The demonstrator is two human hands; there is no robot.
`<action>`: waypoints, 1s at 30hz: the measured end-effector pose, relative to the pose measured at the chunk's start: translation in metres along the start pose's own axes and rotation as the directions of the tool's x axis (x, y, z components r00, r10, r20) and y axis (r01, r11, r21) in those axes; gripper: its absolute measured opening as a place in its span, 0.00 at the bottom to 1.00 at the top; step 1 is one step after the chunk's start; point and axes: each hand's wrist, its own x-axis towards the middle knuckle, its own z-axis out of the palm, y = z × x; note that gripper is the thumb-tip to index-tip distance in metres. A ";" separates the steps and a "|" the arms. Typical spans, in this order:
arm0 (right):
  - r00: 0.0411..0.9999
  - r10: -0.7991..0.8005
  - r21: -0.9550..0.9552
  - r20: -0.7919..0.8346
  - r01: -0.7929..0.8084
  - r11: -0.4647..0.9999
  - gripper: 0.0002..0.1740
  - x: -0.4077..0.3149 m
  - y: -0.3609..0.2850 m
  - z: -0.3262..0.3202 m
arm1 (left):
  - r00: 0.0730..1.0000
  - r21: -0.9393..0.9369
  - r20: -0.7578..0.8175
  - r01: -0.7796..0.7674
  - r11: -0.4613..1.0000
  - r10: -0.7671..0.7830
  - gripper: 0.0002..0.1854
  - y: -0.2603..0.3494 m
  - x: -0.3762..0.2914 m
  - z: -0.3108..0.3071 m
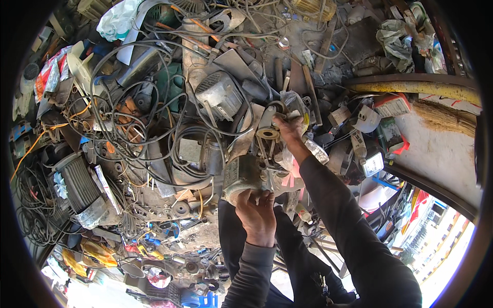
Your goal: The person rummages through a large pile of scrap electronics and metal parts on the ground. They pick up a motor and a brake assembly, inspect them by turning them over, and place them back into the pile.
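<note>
A worn grey-green cylindrical metal housing [242, 173], which looks like a motor casing, is in front of me. My left hand [256, 215] holds its near end, palm turned up and fingers curled at the rim. Farther away, my right hand [289, 129] is closed around a small metal part [294, 114], mostly covered by the fingers. Just left of that hand is a ring-shaped metal piece [267, 133], beside a short grey metal arm [266, 116]. Clear plastic wrapping [293, 101] lies behind the right hand.
A finned electric motor [218, 94] lies beyond the housing, and a larger one [77, 183] is at left. Loops of black cable [154, 104] spread across the heap. A yellow-edged beam [416, 87] juts in at right, near a red-and-white box [392, 105].
</note>
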 end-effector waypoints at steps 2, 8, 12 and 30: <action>0.997 -0.067 -0.023 -0.039 0.066 0.998 0.55 -0.006 0.003 -0.001 | 1.000 -0.006 0.006 0.005 1.000 -0.005 0.06 0.001 0.000 0.000; 0.989 -0.046 0.007 0.139 0.045 0.999 0.61 -0.001 0.011 -0.013 | 1.000 0.028 0.008 0.019 0.999 -0.019 0.07 -0.001 0.002 0.003; 0.940 -0.188 -0.118 0.284 0.229 0.966 0.53 0.015 0.018 -0.030 | 0.999 0.038 0.018 0.031 0.999 -0.032 0.07 -0.005 0.002 0.003; 0.994 0.079 -0.204 0.079 -0.061 0.977 0.31 -0.116 0.111 -0.030 | 0.998 0.036 0.057 -0.009 0.999 0.007 0.08 -0.010 0.008 -0.011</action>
